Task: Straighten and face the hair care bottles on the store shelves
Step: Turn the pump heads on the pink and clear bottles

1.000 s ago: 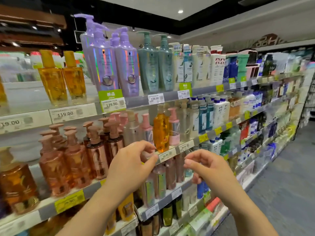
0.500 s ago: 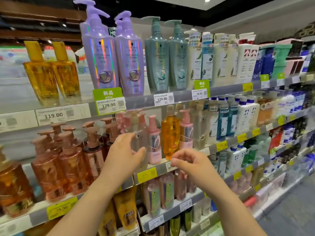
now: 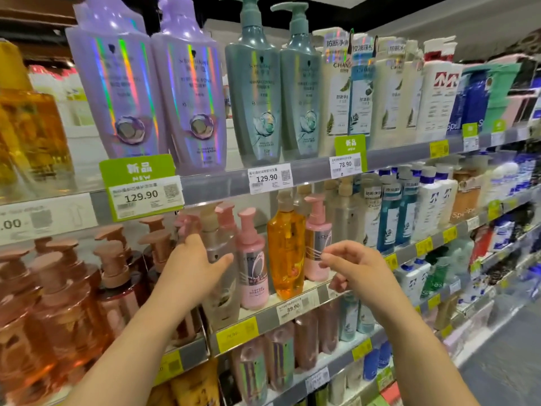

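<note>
**Mia:** Looking from the left, what did you see first?

**Sam:** Brown pump bottles [image 3: 67,291] stood packed close on the middle shelf [image 3: 243,323]. They were crowded, so the ones at the back hid behind the front ones.

**Mia:** And the left hand [image 3: 191,268]?

**Sam:** It was reaching in among the bottles. Its fingers [image 3: 190,244] went behind a pale bottle [image 3: 219,276] and the thumb came round the front. It looked like it was gripping that bottle, I think so it could turn it or pull it forward. The hand hid part of the bottle, so I could not see the whole grip.

**Mia:** What stood next to it?

**Sam:** A pink pump bottle [image 3: 253,268], just beside the pale one, with its label facing out. Then an orange bottle [image 3: 287,253], and another pink bottle [image 3: 317,250] touching it or nearly so.

**Mia:** Was the right hand [image 3: 355,268] holding one?

**Sam:** No. It hung in front of the shelf, near that second pink bottle, with its fingers loosely curled and nothing in them. I guess it was waiting to help or to take the next bottle.

**Mia:** What about up high?

**Sam:** Two big purple bottles [image 3: 149,92] and two green-grey bottles [image 3: 278,92] stood upright on the top shelf [image 3: 310,171], labels facing out, right at the edge. Price tags [image 3: 269,178] hung below so shoppers could match them.

**Mia:** So was the job nearly done?

**Sam:** The top row looked neat. The middle row looked like it needed more work.
</note>
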`<state>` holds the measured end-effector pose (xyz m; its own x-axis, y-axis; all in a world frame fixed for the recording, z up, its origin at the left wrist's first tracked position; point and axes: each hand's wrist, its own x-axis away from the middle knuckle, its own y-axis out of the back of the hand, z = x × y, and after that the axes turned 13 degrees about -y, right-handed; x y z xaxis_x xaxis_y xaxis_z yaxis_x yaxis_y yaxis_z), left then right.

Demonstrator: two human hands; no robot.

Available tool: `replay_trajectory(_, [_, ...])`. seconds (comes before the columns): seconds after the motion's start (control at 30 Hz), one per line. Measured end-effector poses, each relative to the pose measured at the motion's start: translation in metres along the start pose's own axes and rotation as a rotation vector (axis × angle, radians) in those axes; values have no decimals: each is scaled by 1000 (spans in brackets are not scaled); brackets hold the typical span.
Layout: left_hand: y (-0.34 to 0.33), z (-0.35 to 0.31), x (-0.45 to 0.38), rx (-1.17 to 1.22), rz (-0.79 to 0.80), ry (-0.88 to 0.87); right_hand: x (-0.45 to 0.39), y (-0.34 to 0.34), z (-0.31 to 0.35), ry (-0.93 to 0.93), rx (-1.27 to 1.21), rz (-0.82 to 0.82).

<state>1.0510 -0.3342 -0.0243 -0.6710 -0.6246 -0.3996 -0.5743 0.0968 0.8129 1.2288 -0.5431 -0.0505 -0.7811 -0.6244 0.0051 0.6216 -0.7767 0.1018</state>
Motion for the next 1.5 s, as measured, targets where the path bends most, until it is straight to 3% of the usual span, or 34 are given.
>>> replay_trajectory(0.2, [-8,-7,3,-203,-125,6,-46,21,-15,-10,-16,-45])
replay_trajectory(0.4, [-15,-28,13,-213,-225,54,-98,60,-4,51,69,-135])
replay_trajectory(0.63, [-24,-53,28,-218,-309,169,-132,53,10,175,435,-43])
replay_trajectory(0.83, [-29,-90,38,-281,-391,180,-147,33,25,116,454,142])
replay_trajectory(1.0, [-13,-133,43,-159,-437,104,-146,35,25,209,599,72])
replay_trajectory(1.13, [-16,-164,41,-24,-339,40,-128,51,8,336,468,90])
replay_trajectory(1.27, [-31,-186,24,45,-266,-32,-128,75,-4,243,176,195])
replay_trajectory(1.5, [-63,-199,-19,45,-230,-77,-122,137,22,249,-168,280])
